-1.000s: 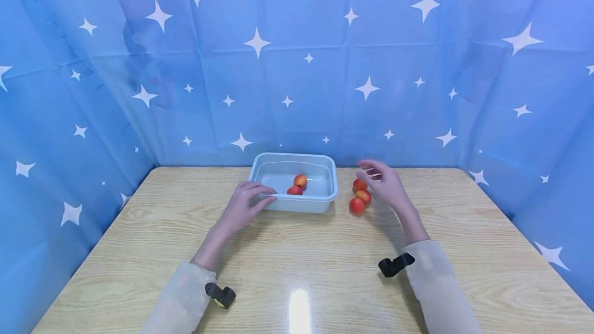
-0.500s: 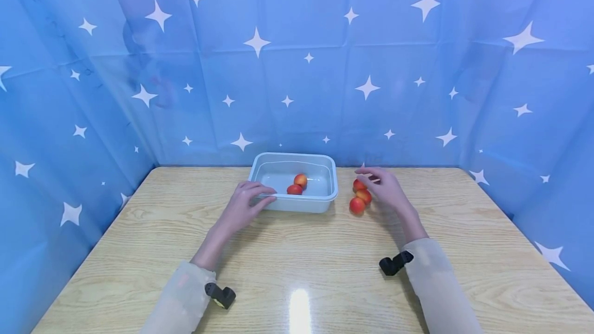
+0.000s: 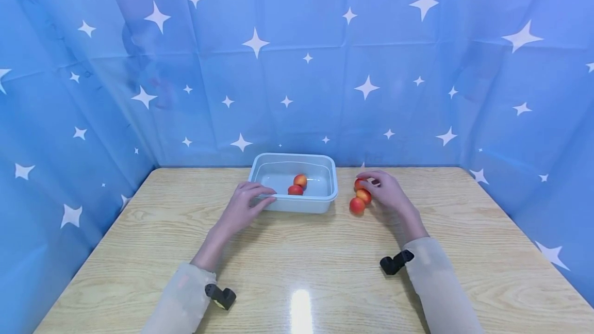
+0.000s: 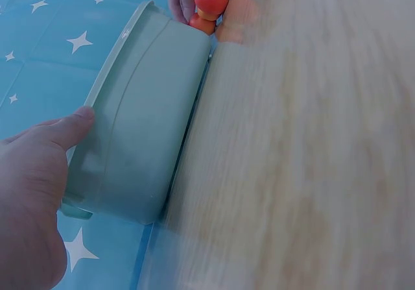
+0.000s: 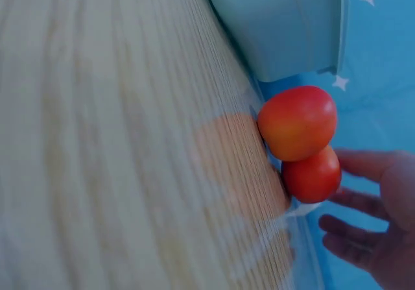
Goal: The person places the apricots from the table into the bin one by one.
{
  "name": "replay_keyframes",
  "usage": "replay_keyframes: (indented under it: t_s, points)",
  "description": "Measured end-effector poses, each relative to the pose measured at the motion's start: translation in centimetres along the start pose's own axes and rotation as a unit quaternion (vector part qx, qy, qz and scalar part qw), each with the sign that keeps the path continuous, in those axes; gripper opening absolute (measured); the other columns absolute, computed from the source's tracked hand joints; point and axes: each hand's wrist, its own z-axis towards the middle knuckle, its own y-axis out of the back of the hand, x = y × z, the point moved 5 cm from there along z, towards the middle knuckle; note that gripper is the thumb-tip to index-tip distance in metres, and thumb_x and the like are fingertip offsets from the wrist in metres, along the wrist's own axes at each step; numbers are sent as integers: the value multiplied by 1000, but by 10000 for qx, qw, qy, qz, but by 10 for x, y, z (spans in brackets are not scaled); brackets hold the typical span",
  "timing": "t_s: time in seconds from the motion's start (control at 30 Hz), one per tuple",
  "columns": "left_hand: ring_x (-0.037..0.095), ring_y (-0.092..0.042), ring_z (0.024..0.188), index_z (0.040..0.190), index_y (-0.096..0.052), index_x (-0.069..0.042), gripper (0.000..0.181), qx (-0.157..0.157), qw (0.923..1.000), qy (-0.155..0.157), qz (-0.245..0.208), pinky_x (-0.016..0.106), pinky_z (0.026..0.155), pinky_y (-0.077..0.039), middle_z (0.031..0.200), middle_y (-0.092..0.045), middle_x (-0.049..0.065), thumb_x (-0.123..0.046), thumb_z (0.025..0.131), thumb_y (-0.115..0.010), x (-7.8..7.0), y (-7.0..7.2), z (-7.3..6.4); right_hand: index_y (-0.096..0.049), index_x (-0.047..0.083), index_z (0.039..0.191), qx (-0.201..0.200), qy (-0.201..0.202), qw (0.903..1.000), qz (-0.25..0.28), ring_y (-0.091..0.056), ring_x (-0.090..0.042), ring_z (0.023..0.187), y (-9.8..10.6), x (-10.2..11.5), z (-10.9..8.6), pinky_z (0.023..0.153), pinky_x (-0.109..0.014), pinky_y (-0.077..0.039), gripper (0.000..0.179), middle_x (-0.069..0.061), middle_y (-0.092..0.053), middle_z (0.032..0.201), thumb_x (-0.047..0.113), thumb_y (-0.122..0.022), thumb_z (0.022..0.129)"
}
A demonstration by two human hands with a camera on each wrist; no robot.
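Observation:
In the head view my left hand (image 3: 244, 202) holds the near left corner of a light blue plastic tub (image 3: 297, 205), thumb outside the rim in the left wrist view. Two small red-and-yellow fruits, one orange-red (image 3: 300, 181) and one redder (image 3: 295, 190), lie inside it. Right of the tub, three similar fruits stand in a row on the table. My right hand (image 3: 388, 190) pinches the farthest red fruit (image 3: 358, 185) between thumb and forefinger, partly covering it. Closer in lie an orange-red fruit (image 3: 364, 197) and a red fruit (image 3: 357, 206). In the right wrist view the nearer fruits hide the pinched one.
The wood-grain table (image 3: 287, 256) ends at a blue curtain (image 3: 297, 117) with white stars, which also runs along both sides. The tub stands close to the table's back edge. A small black camera sits on each sleeve cuff.
My right hand has come down onto the farthest fruit, and its thumb and forefinger have drawn in around it. The left hand, the tub and the other fruits have stayed in place.

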Motion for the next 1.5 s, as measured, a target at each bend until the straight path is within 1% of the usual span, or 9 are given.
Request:
replay_keyframes:
  t_s: [0.1,0.3,0.4,0.63,0.73,0.93,1.1,1.37,1.5]
  points:
    - [23,-60,106,105,-78,-12,15,-1,10000,-1,-15,45,99,-41,98,-74,-1,-20,92,-76,0,0,-1,-64,1,130,-12,-107,9999,-55,-57,-42,114,1,-2,-1,96,-56,-46,32,-22,-61,132,15,-62,102]
    - [23,-60,105,105,-78,-12,16,0,10000,-19,-6,46,99,-41,98,-74,-1,-20,92,-77,1,-1,-1,-62,2,131,56,-522,9985,144,-57,-36,105,5,-8,-4,88,-46,-47,33,-20,-62,120,18,-61,102]
    - [23,-60,106,106,-78,-12,16,-1,10000,-9,-5,45,98,-42,99,-74,-1,-20,92,-77,2,-1,-1,-60,1,130,46,-642,9978,152,-56,-36,105,7,-12,-5,89,-47,-47,34,-21,-61,119,19,-61,103]
    - [22,-60,106,105,-78,-12,16,15,10000,14,-13,45,98,-41,99,-74,-1,-20,92,-76,2,-1,0,-57,-1,137,190,-234,9994,-185,-59,-41,111,10,-13,-6,96,-56,-46,40,-24,-61,130,14,-64,100]
    - [22,-60,106,105,-78,-12,16,23,10000,42,-8,45,99,-41,99,-74,-1,-21,92,-76,2,-1,0,-58,-1,135,243,-212,9992,-257,-60,-42,111,9,-13,-6,97,-56,-47,39,-25,-61,130,10,-65,99]
    - [23,-60,106,105,-78,-12,15,22,10000,30,7,45,99,-41,99,-74,0,-20,92,-76,2,-1,0,-57,-4,130,224,-344,9990,-159,-61,-44,109,9,-13,-7,95,-56,-49,37,-29,-61,123,5,-67,96]
    - [23,-60,105,105,-78,-12,15,8,10000,15,-8,44,98,-41,99,-74,0,-20,92,-76,1,-1,0,-58,-4,126,149,-457,9987,-191,-62,-42,106,10,-16,-7,92,-54,-50,36,-29,-63,119,9,-70,95]
    - [22,-61,105,106,-78,-11,16,1,10000,-5,-28,45,99,-41,100,-74,0,-20,92,-76,1,0,0,-59,-2,126,51,-681,9976,64,-61,-35,102,12,-19,-7,90,-47,-49,35,-24,-65,114,14,-69,97]
    - [22,-61,105,106,-78,-11,16,24,10000,-12,-33,45,100,-40,99,-74,0,-20,92,-76,1,0,0,-59,-1,128,-12,-802,9964,262,-59,-34,104,15,-16,-8,91,-45,-47,37,-22,-64,116,17,-69,98]
